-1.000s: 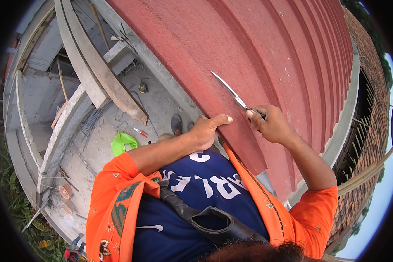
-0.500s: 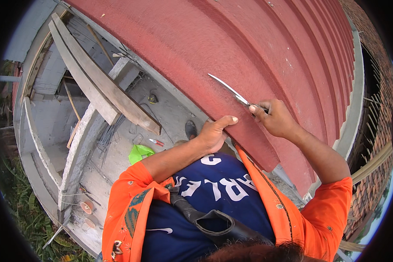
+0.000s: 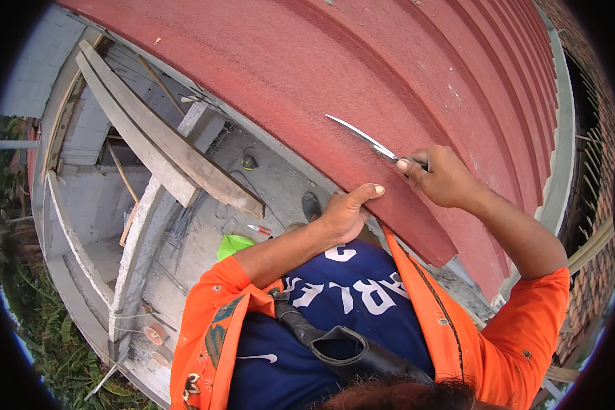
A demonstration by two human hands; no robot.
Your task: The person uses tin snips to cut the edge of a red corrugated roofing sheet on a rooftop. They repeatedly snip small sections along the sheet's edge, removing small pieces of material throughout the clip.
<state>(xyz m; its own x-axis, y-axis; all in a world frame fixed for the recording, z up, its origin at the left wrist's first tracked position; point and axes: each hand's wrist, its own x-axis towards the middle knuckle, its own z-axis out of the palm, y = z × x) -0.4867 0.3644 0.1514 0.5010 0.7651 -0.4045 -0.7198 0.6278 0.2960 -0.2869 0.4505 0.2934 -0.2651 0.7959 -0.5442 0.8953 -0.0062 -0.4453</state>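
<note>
- From where I stand, I'd judge the work to be under way rather than finished, since both hands are busy at the lower corner of the red sheet (image 3: 362,82).
- That ribbed sheet sits high along the wall side, its near edge at the person's chest; I can't make out any fresh cut in it, nor tell how much is left to do.
- The long silver blade (image 3: 362,136) lies slanted over the sheet near that edge, tip toward the upper left; whether it touches, I can't tell.
- The right hand (image 3: 444,179) has its fingers wrapped round the dark handle (image 3: 425,166), thumb pressed on top. The elbow is bent and held out to the side.
- The left hand (image 3: 346,214) grips the sheet's edge, thumb flat on top, the other fingers curled below and mostly hidden. That forearm crosses in front of the blue shirt (image 3: 321,328).
- Down on the floor (image 3: 280,179) lie red-handled pliers (image 3: 260,229) and a bright green cloth (image 3: 234,245).
</note>
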